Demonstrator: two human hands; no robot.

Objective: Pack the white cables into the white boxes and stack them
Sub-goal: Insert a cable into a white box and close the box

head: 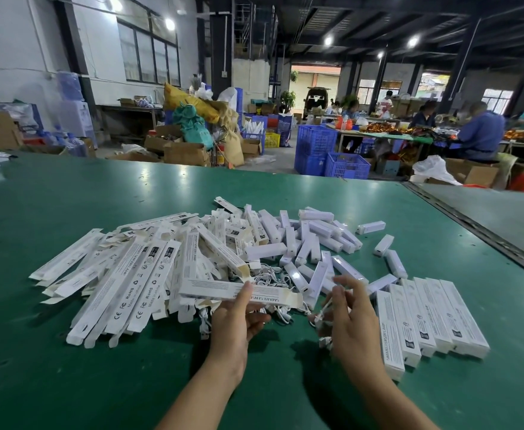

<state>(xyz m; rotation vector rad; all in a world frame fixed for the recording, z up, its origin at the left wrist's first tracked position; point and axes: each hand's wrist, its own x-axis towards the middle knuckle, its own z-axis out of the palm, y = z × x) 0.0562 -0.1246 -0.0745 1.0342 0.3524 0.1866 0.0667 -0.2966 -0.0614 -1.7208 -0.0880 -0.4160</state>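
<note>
**A:** Where is the white cable (322,316)?

**B:** In the person's right hand (355,324), gathered into a small bundle. The fingers (336,293) curl round it and pinch it above the green surface (99,383). A bit of the cable hangs out below the hand.

**A:** And the other hand?

**B:** The left hand (239,321) holds a white box (239,290) roughly level, with the thumb on top and the other fingers curled beneath. The box's open end, flaps out, points right toward the cable. Box and cable are near each other but apart.

**A:** What lies round them?

**B:** Just behind the held box there is a tangle of loose cables (273,279) on the surface. To the left a wide heap of empty boxes (121,274) fans out, many showing printed marks. Behind the cables and further right, short white lamp bars (313,240) lie scattered, a few of them apart from the main pile.

**A:** Any boxes finished?

**B:** A row of closed boxes (428,321) lies side by side just right of the right hand. Whether the hand touches the nearest one cannot be told.

**A:** Beyond the surface?

**B:** Blue crates (316,144) and cardboard cartons stand on the floor, and people sit at tables on the far right.
</note>
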